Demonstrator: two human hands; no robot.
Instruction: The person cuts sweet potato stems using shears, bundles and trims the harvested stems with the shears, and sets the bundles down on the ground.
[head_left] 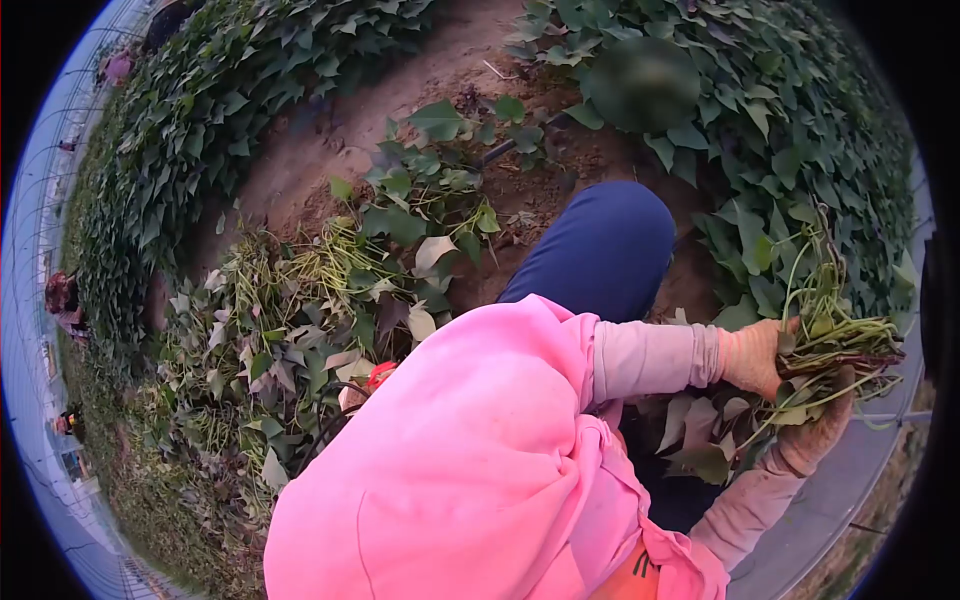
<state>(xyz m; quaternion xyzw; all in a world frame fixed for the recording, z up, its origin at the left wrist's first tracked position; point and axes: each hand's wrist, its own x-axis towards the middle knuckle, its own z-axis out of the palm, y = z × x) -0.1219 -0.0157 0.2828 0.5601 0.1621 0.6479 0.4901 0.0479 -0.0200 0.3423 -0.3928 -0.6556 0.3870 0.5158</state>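
Observation:
A bundle of leafy green vine stems (840,345), which look like sweet potato vines, is at the right of the view. My left hand (755,357), in a pale orange knitted glove, is closed around its near side. Below it, my right hand (818,432), in a soiled glove, grips the lower part of the same bundle. Some fingers of both hands are hidden by the stems. Loose stems and leaves hang from the bundle towards the wilted leaves (700,435) below.
My bent knee in blue trousers (600,235) and pink top (430,460) fill the middle. Cut vines (280,330) lie heaped at left, by bare soil (310,165). Dense leafy rows (800,130) grow at upper left and right. Another person (62,300) is at far left.

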